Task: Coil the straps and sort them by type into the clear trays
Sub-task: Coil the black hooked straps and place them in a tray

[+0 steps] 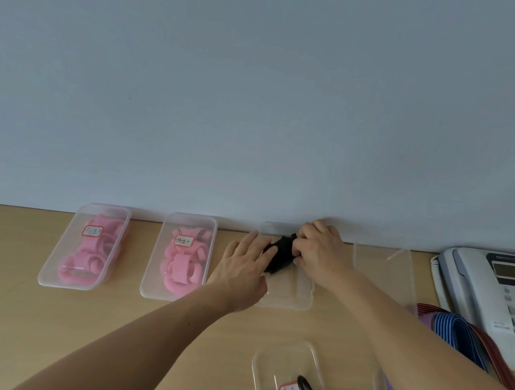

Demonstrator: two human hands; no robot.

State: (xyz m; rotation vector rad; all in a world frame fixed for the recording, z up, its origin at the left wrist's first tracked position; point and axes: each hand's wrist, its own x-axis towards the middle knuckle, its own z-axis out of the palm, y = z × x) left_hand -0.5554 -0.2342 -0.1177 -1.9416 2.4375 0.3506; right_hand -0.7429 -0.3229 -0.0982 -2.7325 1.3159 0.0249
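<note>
Both my hands reach into a clear tray [289,299] at the back of the table. A bundle of black straps [279,255] lies in its far end. My right hand [322,253] pinches the bundle's right side with curled fingers. My left hand [243,263] lies flat, its straight fingertips touching the bundle's left side. Two lidded clear trays to the left hold coiled pink straps [96,251] and pink straps [182,262], each with a red-edged label. Loose striped blue, red and purple straps [459,330] lie at the right.
Another clear tray [396,269] stands right of the black-strap tray. A clear lid [287,374] with a label and a black strap end lies at the near edge. A white desk phone [497,300] sits at the far right. A wall runs behind the trays.
</note>
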